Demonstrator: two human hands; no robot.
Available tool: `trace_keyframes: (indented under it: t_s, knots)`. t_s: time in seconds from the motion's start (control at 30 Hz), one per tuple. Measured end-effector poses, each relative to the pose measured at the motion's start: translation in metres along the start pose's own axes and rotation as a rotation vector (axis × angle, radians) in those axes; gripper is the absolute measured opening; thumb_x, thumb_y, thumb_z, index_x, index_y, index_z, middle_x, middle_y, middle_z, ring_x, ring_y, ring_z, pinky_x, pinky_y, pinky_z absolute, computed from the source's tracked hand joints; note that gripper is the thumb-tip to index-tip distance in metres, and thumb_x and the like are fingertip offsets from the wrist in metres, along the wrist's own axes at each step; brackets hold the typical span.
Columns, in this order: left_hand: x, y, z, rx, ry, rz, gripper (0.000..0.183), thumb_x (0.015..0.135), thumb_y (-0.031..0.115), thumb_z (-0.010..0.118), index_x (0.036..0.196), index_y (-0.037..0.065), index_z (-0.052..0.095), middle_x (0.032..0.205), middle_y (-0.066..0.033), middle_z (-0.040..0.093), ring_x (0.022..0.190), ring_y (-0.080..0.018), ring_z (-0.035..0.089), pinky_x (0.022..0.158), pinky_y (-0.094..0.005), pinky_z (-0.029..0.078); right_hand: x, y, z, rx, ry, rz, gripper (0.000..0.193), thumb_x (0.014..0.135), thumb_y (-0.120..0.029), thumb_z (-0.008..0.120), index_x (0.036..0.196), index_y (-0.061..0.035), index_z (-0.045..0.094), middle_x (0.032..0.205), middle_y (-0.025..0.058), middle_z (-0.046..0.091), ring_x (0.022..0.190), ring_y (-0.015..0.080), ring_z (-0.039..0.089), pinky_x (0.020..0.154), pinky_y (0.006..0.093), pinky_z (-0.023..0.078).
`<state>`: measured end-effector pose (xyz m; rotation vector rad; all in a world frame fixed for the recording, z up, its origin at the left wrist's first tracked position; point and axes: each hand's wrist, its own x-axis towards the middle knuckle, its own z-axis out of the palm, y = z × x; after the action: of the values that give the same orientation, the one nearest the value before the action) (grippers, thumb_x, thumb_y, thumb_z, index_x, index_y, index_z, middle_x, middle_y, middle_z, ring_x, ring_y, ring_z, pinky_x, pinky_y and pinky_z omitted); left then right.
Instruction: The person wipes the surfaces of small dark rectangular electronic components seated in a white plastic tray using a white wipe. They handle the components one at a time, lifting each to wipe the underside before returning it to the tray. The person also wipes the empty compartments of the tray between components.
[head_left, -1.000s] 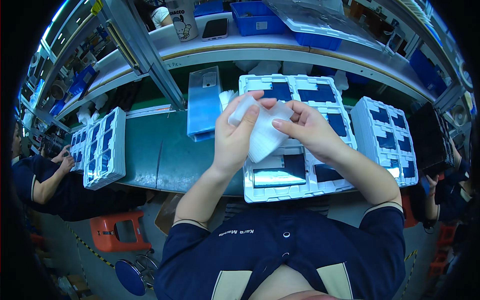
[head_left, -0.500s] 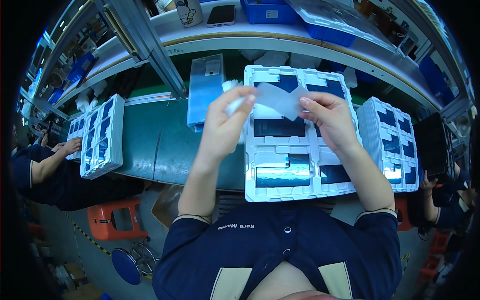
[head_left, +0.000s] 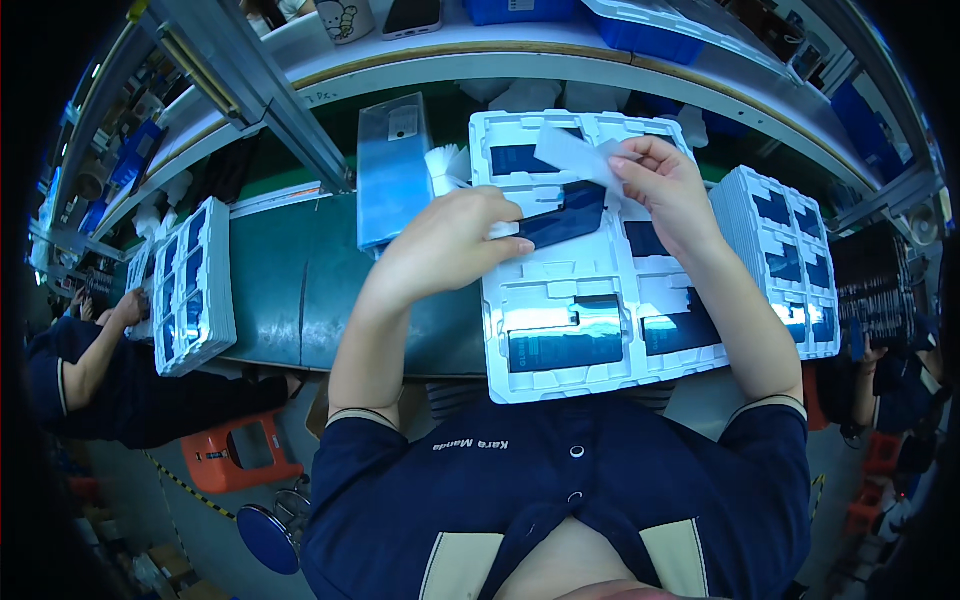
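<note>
In front of me a white moulded tray (head_left: pixel 555 283) holds flat dark batteries in its compartments. My left hand (head_left: pixel 450 240) pinches the left end of one flat dark battery (head_left: pixel 568 214), which is tilted and lifted at an angle over the upper-left part of the tray. A white tab shows at the pinched end. My right hand (head_left: pixel 665 190) holds a translucent film sheet (head_left: pixel 580 158) between thumb and fingers, just above that battery. Another battery (head_left: pixel 565 335) lies in the near left compartment, its surface shiny.
A stack of similar filled trays (head_left: pixel 775 250) stands on the right, another stack (head_left: pixel 195 290) at the left. A blue clear-covered folder (head_left: pixel 390 170) and a white bundle of strips (head_left: pixel 445 168) lie beside my tray. A shelf (head_left: pixel 540 52) runs behind. Co-workers sit on both sides.
My left hand has let go of the film, moved down and taken hold of a battery, raising it. The film stays in my right hand. The tray looks slightly turned.
</note>
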<state>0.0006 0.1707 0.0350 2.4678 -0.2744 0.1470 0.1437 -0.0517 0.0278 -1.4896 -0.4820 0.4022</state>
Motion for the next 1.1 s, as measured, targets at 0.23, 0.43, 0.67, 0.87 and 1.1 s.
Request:
trace_keyframes:
  t_s: [0.23,0.43,0.67,0.87,1.1]
  knots:
    - [-0.007,0.007,-0.062,-0.086,-0.653,0.441,0.022,0.079,0.020,0.073,0.080,-0.001,0.065,0.108,-0.0150,0.063,0.080,-0.0327,0.063,0.067,-0.0379,0.049,-0.009,0.002,0.009,-0.374,-0.216,0.051,0.016,0.081,-0.004,0.073,0.095,0.0020,0.067,0.080,0.0028,0.065,0.069,0.0059,0.059,0.062,0.0192,0.048]
    - [-0.002,-0.017,-0.039,-0.094,-0.480,0.505,0.021,0.080,0.024,0.073,0.083,0.004,0.069,0.134,-0.0213,0.052,0.087,-0.0361,0.065,0.073,-0.0389,0.051,-0.014,-0.002,0.017,-0.496,-0.268,0.047,0.014,0.080,-0.003,0.074,0.092,0.0011,0.068,0.081,0.0004,0.063,0.067,0.0022,0.055,0.063,0.0162,0.048]
    - [0.010,-0.012,-0.042,-0.112,-0.621,0.388,0.023,0.080,0.023,0.073,0.086,0.002,0.069,0.126,-0.0266,0.058,0.100,-0.0414,0.063,0.078,-0.0385,0.052,-0.018,-0.004,0.017,-0.680,-0.279,-0.055,0.017,0.078,-0.004,0.073,0.093,0.0008,0.070,0.076,0.0038,0.065,0.065,0.0085,0.057,0.061,0.0222,0.048]
    - [0.012,-0.027,-0.034,-0.331,-0.482,0.319,0.026,0.084,0.021,0.073,0.092,-0.003,0.068,0.118,-0.0242,0.064,0.100,-0.0362,0.065,0.082,-0.0362,0.050,-0.024,-0.009,0.024,-0.912,-0.112,-0.588,0.032,0.080,-0.008,0.072,0.111,-0.0026,0.066,0.083,0.0076,0.063,0.068,0.0139,0.057,0.062,0.0250,0.047]
    - [0.021,-0.016,-0.013,-0.202,-0.204,0.061,0.028,0.086,0.021,0.070,0.100,-0.002,0.068,0.110,-0.0146,0.065,0.095,-0.0269,0.062,0.083,-0.0333,0.047,-0.022,-0.006,0.013,-0.271,-0.357,-0.142,0.038,0.093,-0.016,0.064,0.129,-0.0079,0.054,0.100,0.0041,0.062,0.090,0.0084,0.061,0.080,0.0209,0.049]
